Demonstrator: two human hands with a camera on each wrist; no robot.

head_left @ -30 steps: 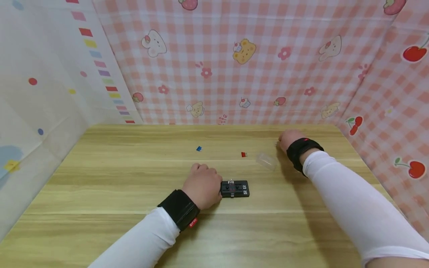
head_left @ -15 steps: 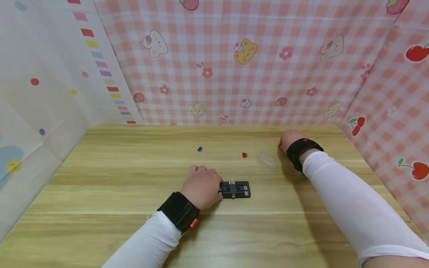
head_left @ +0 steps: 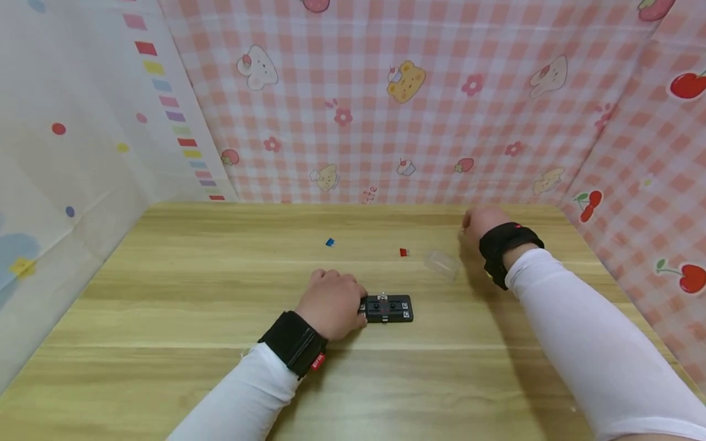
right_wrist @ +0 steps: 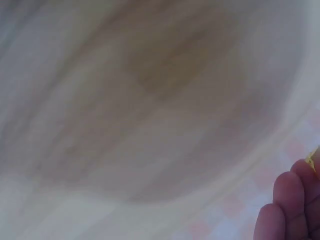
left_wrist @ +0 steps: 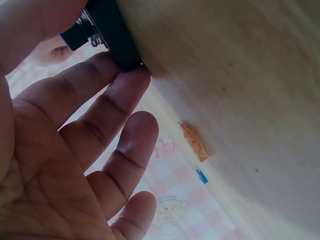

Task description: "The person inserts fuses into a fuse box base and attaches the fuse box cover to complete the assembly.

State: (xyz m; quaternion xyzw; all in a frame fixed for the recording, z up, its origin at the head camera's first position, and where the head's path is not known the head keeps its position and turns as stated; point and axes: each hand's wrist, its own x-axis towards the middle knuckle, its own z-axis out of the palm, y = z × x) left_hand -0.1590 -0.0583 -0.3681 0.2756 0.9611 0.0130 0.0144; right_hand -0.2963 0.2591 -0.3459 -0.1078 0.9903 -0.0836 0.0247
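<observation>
In the head view my left hand [head_left: 333, 305] grips the left end of a black fuse holder [head_left: 390, 308] lying flat on the table. The left wrist view shows two fingertips against the holder's black base [left_wrist: 125, 37], the other fingers loose. My right hand [head_left: 482, 224], at the back right, pinches a small yellow fuse [right_wrist: 312, 162], mostly hidden by the fingers. A blue fuse [head_left: 330, 242] and a red fuse [head_left: 404, 252] lie behind the holder. An orange see-through fuse [left_wrist: 194, 144] shows in the left wrist view; whether it is the red one I cannot tell.
A clear plastic cover [head_left: 442, 264] lies on the wooden table [head_left: 193, 306] between the red fuse and my right hand. Patterned cloth walls [head_left: 353, 110] stand at the back and both sides.
My right hand has shifted slightly right and away, the yellow fuse still in its fingers. My left hand keeps its grip on the fuse holder. The head view has moved a little.
</observation>
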